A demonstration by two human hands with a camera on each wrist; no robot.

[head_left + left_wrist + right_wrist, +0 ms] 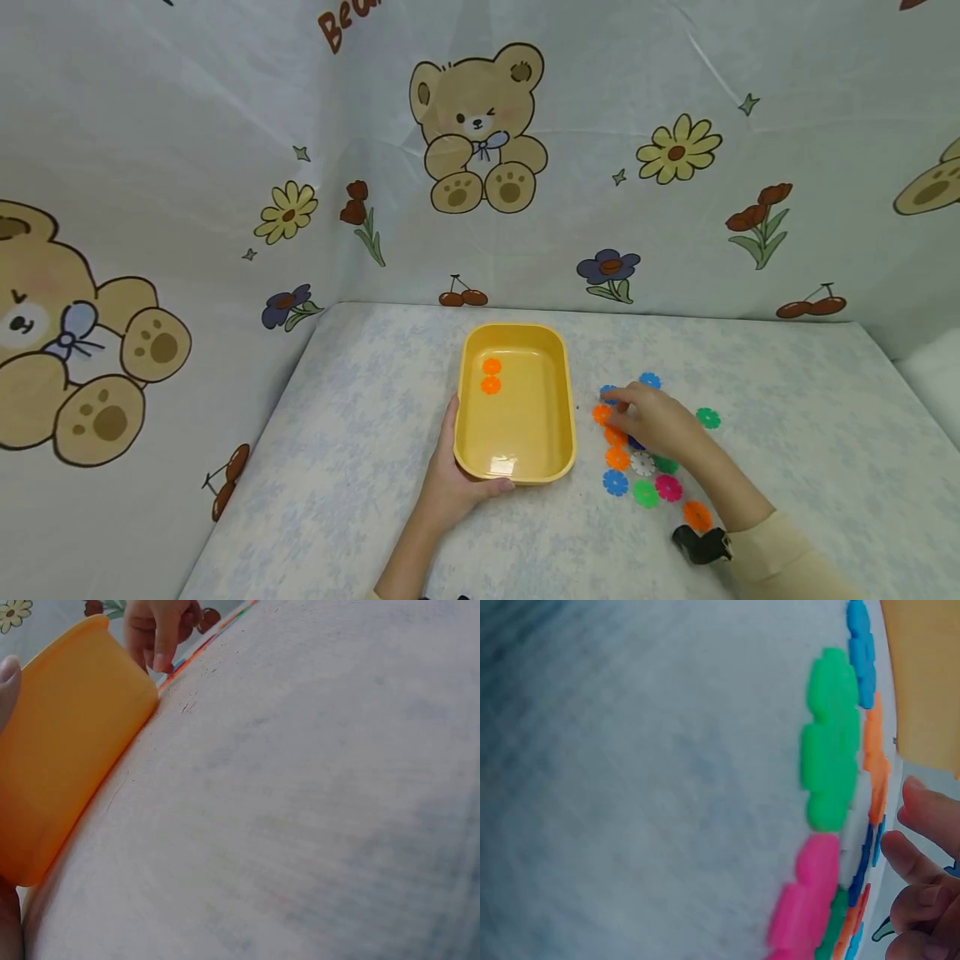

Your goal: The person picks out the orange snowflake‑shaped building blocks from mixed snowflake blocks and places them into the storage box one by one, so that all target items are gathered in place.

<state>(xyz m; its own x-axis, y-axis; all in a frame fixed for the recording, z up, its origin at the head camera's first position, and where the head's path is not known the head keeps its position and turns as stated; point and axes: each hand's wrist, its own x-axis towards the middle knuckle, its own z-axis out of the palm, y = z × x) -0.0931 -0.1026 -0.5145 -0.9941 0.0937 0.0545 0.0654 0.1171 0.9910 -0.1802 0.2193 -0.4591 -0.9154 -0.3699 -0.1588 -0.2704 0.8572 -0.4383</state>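
Beside yellow tray (525,433), notched discs (618,458), flat, multicoloured

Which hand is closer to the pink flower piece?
Right. The right hand is just beyond the pink flower piece; the left hand is farther away, off to its left, gripping the yellow tray.

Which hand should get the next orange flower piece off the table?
Probably the right hand: its fingertips are right by loose orange pieces. The left hand is farther off, holding the yellow tray.
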